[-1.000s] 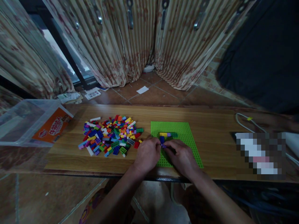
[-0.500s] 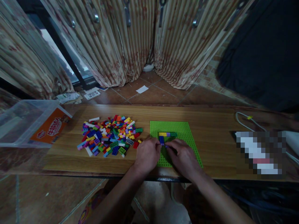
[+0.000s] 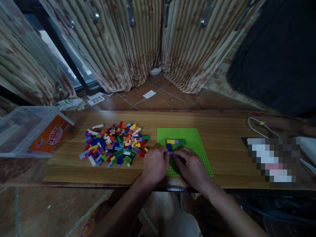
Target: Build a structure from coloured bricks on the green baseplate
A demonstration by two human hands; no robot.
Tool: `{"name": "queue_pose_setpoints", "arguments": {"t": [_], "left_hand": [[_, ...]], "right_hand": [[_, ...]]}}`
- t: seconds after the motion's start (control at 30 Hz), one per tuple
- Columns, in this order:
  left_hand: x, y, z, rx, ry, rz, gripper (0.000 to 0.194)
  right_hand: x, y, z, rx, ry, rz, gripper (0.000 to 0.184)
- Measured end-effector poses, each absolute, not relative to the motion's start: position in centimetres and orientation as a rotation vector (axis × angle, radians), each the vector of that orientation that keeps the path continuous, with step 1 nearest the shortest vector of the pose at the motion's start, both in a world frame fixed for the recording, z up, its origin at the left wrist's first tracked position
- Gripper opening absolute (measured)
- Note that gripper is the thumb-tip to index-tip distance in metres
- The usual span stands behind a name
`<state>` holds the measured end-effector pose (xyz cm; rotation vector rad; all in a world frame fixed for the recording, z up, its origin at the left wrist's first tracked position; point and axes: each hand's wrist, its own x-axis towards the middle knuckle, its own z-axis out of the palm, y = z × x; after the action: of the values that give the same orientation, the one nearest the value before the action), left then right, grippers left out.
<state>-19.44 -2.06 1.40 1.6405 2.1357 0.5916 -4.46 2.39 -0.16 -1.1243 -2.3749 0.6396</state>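
A green studded baseplate point(image 3: 177, 132) lies under both hands. On it runs a short row of yellow, lilac and green bricks point(image 3: 176, 142). Just below that row sits a dark blue brick point(image 3: 169, 146). My left hand point(image 3: 155, 163) is closed over the plate's left edge, its thumb and forefinger pinched beside the blue brick; what lies between them is hidden. My right hand point(image 3: 194, 165) comes from the right with thumb and forefinger closed at a small purple brick point(image 3: 171, 153), mostly covered by fingertips. The purple brick is close against the blue one's near end; I cannot tell whether they are joined.
Left of the baseplate spreads a heap of loose coloured bricks point(image 3: 111, 143) on the wooden table point(image 3: 138, 117). A clear plastic box point(image 3: 22, 126) with an orange label stands at the far left. A white cable point(image 3: 255, 130) and a blurred-out object point(image 3: 271, 161) are at the right.
The small purple piece at my right fingertips has shifted slightly left, toward the blue brick and my left fingers. Both hands otherwise hold nearly the same place; the whole view has drifted slightly.
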Motion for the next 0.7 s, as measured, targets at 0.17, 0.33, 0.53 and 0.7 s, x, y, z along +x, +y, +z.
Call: {"name": "queue_pose_setpoints", "arguments": {"t": [0.17,0.33,0.53,0.7], "left_hand": [[-19.33,-1.90,1.48,1.613,2.172,0.562,0.020],[-19.22,-1.76,1.69,1.610,2.197,0.539,0.020],[-19.15,-1.72,1.76,1.568,2.206,0.555,0.019],[-19.42,-1.82,1.84,1.553,2.164,0.574,0.018]], "right_hand": [[-4.65,2.33,-0.26,-1.158,-2.395,0.621,0.017],[-4.59,2.37,-0.38,-1.146,-2.407,0.607,0.019],[-4.47,2.40,-0.39,-1.145,-2.409,0.624,0.018],[-4.50,2.41,-0.41,-1.135,-2.403,0.624,0.018]]}}
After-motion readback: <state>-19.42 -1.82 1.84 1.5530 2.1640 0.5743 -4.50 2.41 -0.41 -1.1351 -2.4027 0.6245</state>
